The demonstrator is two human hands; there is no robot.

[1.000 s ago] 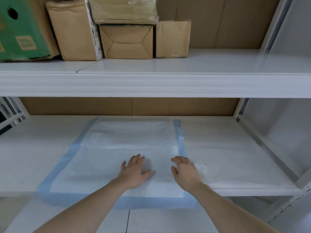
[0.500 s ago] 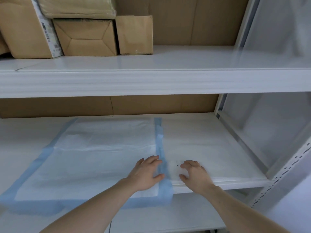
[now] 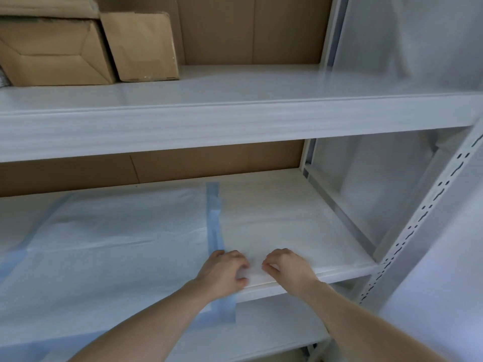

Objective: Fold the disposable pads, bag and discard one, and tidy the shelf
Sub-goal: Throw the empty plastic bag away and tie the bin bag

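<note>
A disposable pad [image 3: 109,246], white with a blue border, lies spread flat on the lower shelf [image 3: 347,267], covering the shelf's left and middle portion. The pad's near edge overhangs the front lip of that shelf. Its right blue border runs from the back of the shelf to the front.

To the right of the blue border, a white sheet-like surface [image 3: 274,218] covers the rest of the shelf; whether this is a second pad or bare shelf cannot be determined.

The left hand [image 3: 222,273] rests at the pad's right border, near the shelf front, fingers curled downward against the surface. The right hand [image 3: 286,265] sits just beside it, to the right of the border, fingers likewise curled with the tips on the white surface. Whether either hand is pinching material cannot be determined; the fingertips hide the contact. The two hands are close together but apart.

The upper shelf [image 3: 235,121] directly above the pad carries cardboard boxes [image 3: 141,45] at its left end. Brown cardboard backing [image 3: 209,163] lines the rear behind the pad. A perforated white upright [image 3: 423,220] stands at the lower shelf's right front corner.
</note>
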